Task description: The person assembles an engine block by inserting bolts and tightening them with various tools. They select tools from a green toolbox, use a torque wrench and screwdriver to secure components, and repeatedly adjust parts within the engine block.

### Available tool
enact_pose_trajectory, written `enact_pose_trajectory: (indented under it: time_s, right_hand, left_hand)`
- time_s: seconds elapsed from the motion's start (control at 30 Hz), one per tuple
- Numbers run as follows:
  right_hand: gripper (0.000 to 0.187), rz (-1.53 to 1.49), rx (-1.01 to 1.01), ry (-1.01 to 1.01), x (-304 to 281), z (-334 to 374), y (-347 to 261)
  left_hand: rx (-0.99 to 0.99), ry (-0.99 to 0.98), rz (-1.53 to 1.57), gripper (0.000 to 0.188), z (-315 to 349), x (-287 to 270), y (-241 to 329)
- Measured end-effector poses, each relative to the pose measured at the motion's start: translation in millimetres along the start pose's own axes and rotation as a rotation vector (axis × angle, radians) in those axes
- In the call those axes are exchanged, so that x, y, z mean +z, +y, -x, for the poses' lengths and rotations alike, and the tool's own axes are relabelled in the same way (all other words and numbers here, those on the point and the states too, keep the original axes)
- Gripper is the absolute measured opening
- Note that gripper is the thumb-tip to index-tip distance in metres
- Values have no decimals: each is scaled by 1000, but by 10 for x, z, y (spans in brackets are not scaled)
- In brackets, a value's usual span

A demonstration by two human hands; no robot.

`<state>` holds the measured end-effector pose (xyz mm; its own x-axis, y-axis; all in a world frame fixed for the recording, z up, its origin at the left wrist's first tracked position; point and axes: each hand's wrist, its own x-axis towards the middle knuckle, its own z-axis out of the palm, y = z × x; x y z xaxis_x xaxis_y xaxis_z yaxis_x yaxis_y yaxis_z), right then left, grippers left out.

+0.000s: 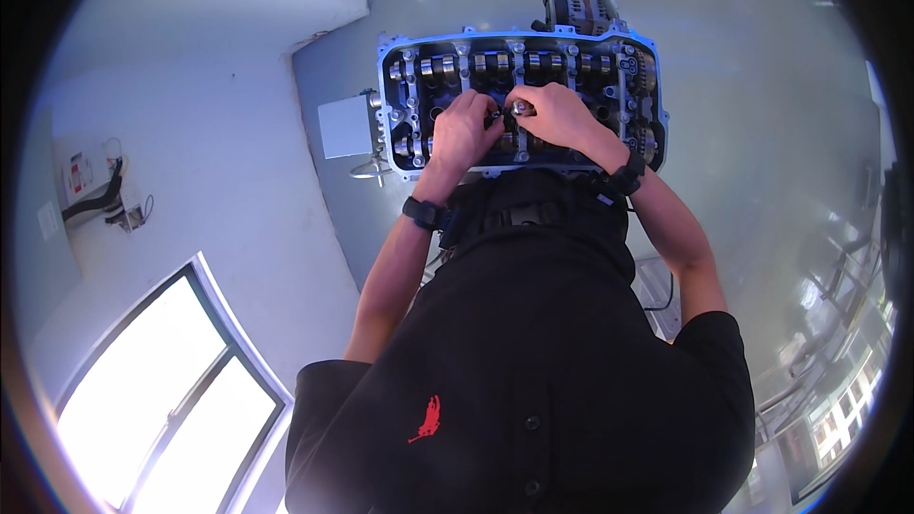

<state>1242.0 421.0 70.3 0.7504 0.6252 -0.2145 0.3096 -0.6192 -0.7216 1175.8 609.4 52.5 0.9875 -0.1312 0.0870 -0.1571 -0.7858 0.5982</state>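
My black shirt (pixel 533 324) lies nearest, then the dark bands (pixel 423 213) on both wrists. My left hand (pixel 462 128) curls down, thumb and fingertips nearly together at a small dark piece (pixel 491 120); I cannot tell whether I grip it. Just beside it, my right hand (pixel 554 114) closes around a small silvery part (pixel 520 108). Both hands are over the middle of the opened engine (pixel 495 35), near its camshafts (pixel 490 64). Past its far edge sits an alternator (pixel 576 9).
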Motion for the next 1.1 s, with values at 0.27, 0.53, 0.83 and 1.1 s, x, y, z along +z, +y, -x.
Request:
enact_pose_trajectory:
  time_s: [0.27, 0.53, 0.83, 1.1]
  right_hand:
    - [16, -75, -15, 82, 39, -57, 23]
    - [20, 139, -259, -6, 91, -51, -4]
    - [13, 165, -347, -8, 52, -33, -41]
    - [29, -268, -64, -17, 20, -17, -81]
  left_hand:
    - [15, -10, 7, 23, -38, 26, -31]
    - [54, -21, 25, 35, -43, -16, -22]
    - [109, 11, 27, 27, -27, 3, -48]
    - [59, 3, 73, 25, -3, 13, -51]
